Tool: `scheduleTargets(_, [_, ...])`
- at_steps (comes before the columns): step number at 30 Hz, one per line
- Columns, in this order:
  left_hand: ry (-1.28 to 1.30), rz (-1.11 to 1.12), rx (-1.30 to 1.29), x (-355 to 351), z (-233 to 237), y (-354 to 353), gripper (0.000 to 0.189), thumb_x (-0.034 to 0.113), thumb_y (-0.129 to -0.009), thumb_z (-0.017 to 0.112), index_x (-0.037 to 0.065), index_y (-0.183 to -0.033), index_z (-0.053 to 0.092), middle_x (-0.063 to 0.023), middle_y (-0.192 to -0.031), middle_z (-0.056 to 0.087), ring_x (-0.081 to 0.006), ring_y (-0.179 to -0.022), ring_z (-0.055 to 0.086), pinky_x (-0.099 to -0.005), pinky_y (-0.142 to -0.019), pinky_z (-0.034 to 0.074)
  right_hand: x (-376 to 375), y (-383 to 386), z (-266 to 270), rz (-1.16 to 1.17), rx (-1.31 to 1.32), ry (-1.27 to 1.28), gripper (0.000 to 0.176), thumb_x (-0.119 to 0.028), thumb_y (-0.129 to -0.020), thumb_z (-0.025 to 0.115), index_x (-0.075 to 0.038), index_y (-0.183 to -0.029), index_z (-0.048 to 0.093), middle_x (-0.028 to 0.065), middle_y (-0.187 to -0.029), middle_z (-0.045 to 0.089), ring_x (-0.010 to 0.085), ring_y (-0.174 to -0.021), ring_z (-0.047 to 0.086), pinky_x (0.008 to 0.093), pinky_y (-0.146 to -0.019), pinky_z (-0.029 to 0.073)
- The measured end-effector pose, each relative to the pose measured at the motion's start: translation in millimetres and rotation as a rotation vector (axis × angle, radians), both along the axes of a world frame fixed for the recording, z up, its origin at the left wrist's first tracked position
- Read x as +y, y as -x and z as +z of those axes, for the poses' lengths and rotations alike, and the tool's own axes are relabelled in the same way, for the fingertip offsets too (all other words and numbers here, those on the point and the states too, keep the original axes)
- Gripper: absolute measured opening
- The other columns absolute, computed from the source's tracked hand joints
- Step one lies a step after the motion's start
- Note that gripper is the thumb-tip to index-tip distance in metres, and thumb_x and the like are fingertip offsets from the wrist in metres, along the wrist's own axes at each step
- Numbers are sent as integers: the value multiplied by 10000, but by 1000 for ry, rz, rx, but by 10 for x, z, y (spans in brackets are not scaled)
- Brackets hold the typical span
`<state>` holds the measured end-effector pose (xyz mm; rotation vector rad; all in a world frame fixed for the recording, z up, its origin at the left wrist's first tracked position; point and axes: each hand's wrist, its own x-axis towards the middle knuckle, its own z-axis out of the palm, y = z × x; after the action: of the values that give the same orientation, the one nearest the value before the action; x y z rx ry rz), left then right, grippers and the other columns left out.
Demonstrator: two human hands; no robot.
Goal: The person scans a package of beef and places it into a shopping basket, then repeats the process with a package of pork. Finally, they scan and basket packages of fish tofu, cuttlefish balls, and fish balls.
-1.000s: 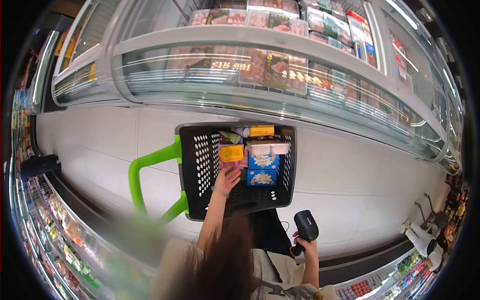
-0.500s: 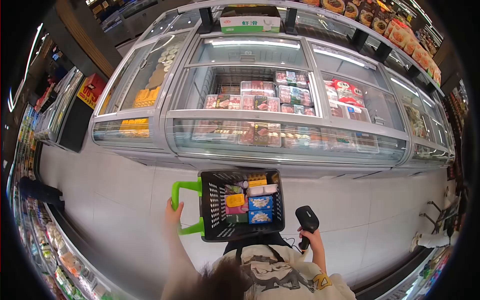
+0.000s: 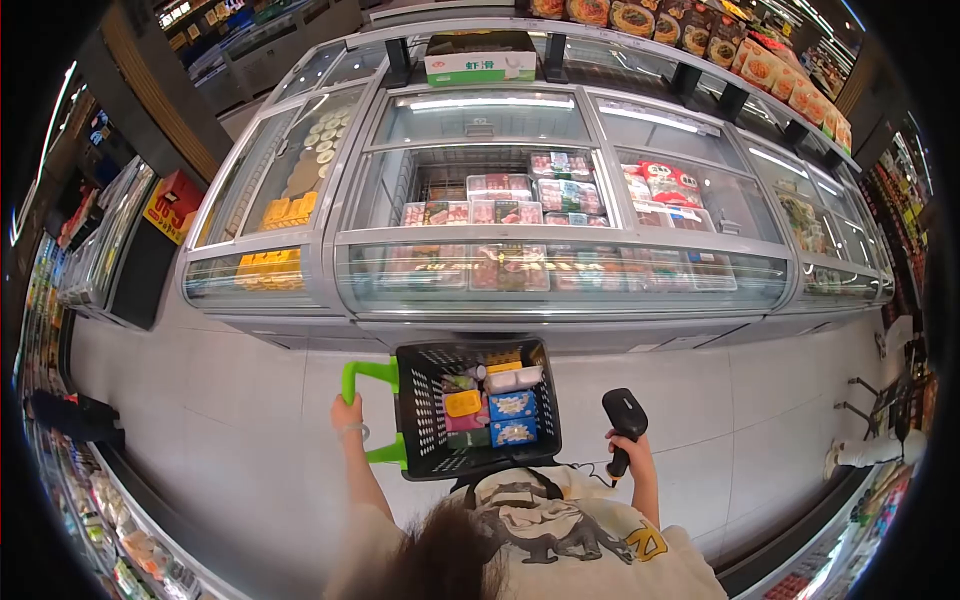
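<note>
My left hand is closed around the bright green handle of a black shopping basket. Inside the basket lie two blue boxes, a yellow pack, a white pack and other small packages. On the right, my right hand grips a black handheld barcode scanner by its handle, with the head pointing forward. A thin dark cable runs from the scanner toward my body.
A glass-topped chest freezer spans the front, holding packed meat and yellow packs. A carton sits on its far ledge. Stocked shelves line the lower left. A white-shod person's leg shows at right.
The freezer has shifted slightly left in view. The scanner sits a little farther right and higher, and its cable shows more. My left hand still holds the basket handle.
</note>
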<state>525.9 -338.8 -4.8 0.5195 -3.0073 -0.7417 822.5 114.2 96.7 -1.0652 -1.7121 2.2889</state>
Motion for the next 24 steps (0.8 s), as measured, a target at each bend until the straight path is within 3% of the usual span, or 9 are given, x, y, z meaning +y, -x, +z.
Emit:
scheduleTargets(3, [-77, 10, 28, -24, 105, -20, 296, 277, -703, 553, -18, -723, 538, -151, -550, 541, -238, -404, 542, -344, -427, 437, -22, -103, 31, -64, -14, -16, 302, -36, -636, 535, 20, -930, 494, 99, -731, 546, 147, -570, 508, 261, -528, 417])
scheduleTargets(8, [37, -20, 57, -351, -14, 112, 308, 292, -701, 553, -14, -733, 541, -166, -593, 550, -263, -448, 554, -361, -448, 438, -74, -341, -23, -100, -80, -41, 297, -48, -635, 543, 26, -920, 500, 103, -726, 551, 152, -562, 512, 261, -524, 421])
scheduleTargets(12, [-60, 14, 32, -281, 480, 10, 325, 307, -701, 560, -14, -736, 532, -172, -608, 550, -281, -475, 558, -372, -459, 436, -114, -552, -2, -79, -139, -76, 280, -55, -638, 547, 20, -906, 511, 93, -725, 554, 147, -562, 511, 259, -523, 419])
scheduleTargets(15, [55, 7, 119, -546, 181, 85, 338, 320, -704, 567, -14, -736, 524, -175, -598, 547, -294, -456, 546, -382, -454, 431, -86, -647, 8, -104, -133, -81, 268, -56, -639, 550, 16, -895, 517, 85, -724, 555, 143, -563, 510, 258, -526, 417])
scheduleTargets(18, [44, -28, 184, -780, 59, 138, 338, 328, -704, 572, -2, -761, 529, -183, -647, 556, -303, -544, 566, -395, -511, 439, -45, -710, 27, -125, -132, -69, 261, -55, -640, 551, 15, -890, 520, 82, -717, 555, 142, -565, 511, 257, -529, 416])
scheduleTargets(21, [193, -19, 116, -731, 78, 119, 330, 334, -706, 570, 18, -792, 532, -190, -702, 562, -299, -648, 576, -406, -580, 438, 129, -754, -27, -131, -122, -53, 254, -54, -639, 553, 17, -881, 522, 82, -708, 555, 142, -566, 512, 256, -527, 415])
scheduleTargets(24, [217, 41, 78, -720, 136, 103, 380, 337, -702, 574, 39, -923, 492, -191, -802, 553, -314, -761, 558, -406, -637, 439, 296, -758, -27, -113, -112, -49, 248, -51, -638, 555, 19, -875, 522, 82, -703, 554, 141, -560, 512, 254, -520, 415])
